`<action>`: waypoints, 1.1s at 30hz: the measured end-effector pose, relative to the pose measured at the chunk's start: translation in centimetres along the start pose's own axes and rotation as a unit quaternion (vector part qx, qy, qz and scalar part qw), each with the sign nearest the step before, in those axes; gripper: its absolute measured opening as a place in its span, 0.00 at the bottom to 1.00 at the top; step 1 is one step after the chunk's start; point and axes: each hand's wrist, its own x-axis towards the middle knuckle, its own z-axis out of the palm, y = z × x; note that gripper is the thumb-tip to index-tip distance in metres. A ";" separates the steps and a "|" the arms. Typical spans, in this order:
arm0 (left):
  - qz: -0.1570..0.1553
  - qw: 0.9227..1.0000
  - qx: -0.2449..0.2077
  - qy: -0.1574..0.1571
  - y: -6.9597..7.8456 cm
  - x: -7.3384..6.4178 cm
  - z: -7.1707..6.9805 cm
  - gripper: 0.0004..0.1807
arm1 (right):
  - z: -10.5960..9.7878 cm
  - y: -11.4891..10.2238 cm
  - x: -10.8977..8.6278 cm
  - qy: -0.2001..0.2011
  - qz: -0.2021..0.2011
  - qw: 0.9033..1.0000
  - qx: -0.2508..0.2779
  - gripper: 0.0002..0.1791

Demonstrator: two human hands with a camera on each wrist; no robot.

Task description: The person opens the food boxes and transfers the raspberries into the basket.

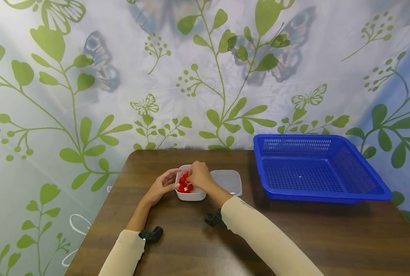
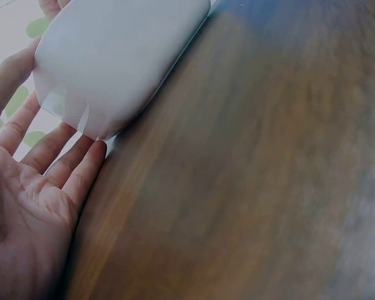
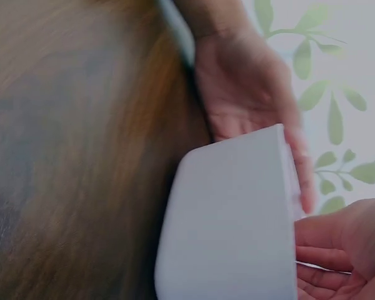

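Blue perforated basket (image 1: pixel 305 178) on a brown table (image 1: pixel 187 245), leaf-and-butterfly patterned cloth (image 1: pixel 198 111) behind

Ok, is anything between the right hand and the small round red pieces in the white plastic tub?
Nothing visible does: the tub is open-topped and the right hand reaches inside to the red pieces. The left hand touches the tub's left side; the translucent plastic lid lies to the right.

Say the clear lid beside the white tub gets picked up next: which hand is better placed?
The right hand, probably, though it reaches into the white tub: the clear lid lies just beside its wrist. The left hand touches the tub's other side, farther off.
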 end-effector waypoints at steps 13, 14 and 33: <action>-0.010 1.000 0.008 0.005 -0.1 0.0 0.1 0.29 | -3.4 1.3 -2.3 -0.048 0.076 0.952 0.293 0.07; -0.010 1.000 0.008 0.006 0.0 0.0 0.1 0.29 | -3.6 1.4 -2.5 -0.050 0.079 0.947 0.308 0.08; -0.028 1.000 -0.005 0.006 -0.2 0.0 0.0 0.30 | -6.2 2.8 -7.0 -0.072 0.064 0.901 0.424 0.14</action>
